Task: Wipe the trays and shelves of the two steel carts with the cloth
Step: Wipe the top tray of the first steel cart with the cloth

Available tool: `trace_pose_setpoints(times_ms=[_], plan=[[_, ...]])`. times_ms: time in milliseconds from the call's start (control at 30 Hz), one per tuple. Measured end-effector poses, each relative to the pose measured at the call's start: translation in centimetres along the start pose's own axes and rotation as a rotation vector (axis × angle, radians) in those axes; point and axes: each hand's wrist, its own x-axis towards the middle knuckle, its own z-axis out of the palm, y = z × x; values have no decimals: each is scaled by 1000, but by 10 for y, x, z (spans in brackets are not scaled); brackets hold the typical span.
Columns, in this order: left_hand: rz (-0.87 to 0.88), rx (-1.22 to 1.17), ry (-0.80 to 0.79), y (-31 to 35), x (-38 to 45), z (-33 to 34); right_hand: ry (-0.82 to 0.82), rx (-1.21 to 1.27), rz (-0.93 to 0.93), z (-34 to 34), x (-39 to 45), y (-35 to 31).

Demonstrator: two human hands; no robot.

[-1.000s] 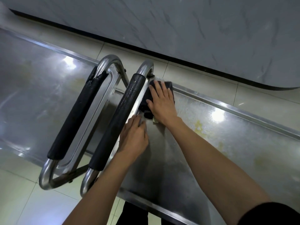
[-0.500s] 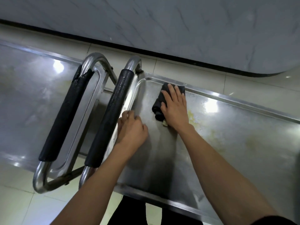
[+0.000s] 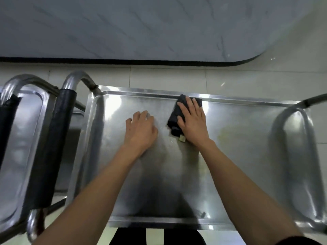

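Cloth (image 3: 177, 119) lies flat under your right hand (image 3: 192, 124), fingers straight, against the tray's (image 3: 247, 156) far rim; unwiped steel runs rightward along its long axis, while your left hand (image 3: 140, 129) rests open beside it.

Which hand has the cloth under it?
The right hand does. It presses flat on the dark cloth near the tray's far rim, while the left hand rests on bare steel.

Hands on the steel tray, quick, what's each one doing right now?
Left hand: open, flat on the tray, holding nothing.
Right hand: open, fingers straight, pressing the dark cloth onto the tray.
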Motion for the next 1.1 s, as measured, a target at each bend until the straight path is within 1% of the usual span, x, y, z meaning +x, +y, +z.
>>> trace_pose_setpoints(times_ms=[100, 200, 433, 567, 633, 700, 767, 833, 900, 967, 1100], plan=[[-36, 23, -5, 6, 1, 3, 17, 6, 61, -11, -12, 36], [-45, 27, 16, 7, 2, 4, 33, 19, 102, -16, -19, 54], [-6, 33, 57, -5, -2, 12, 34, -26, 104, -9, -21, 44], [32, 18, 56, -12, -2, 11, 11, -44, 40, 3, -22, 9], [56, -21, 34, -21, -3, 9, -5, -50, -4, 12, -20, -17], [50, -70, 51, -36, -12, 10, -19, -41, -46, 19, -18, -41], [-22, -135, 142, -57, -30, 11, -34, -40, -75, 27, -16, -62], [-142, -192, 218, -79, -53, 13, -43, -55, -98, 34, -13, -81], [-255, -174, 233, -100, -73, 17, -44, -65, -136, 44, -11, -102], [-330, -148, 232, -117, -89, 21, -44, -68, -174, 53, -10, -125], [-371, -192, 207, -138, -106, 26, -35, -68, -237, 71, -6, -171]])
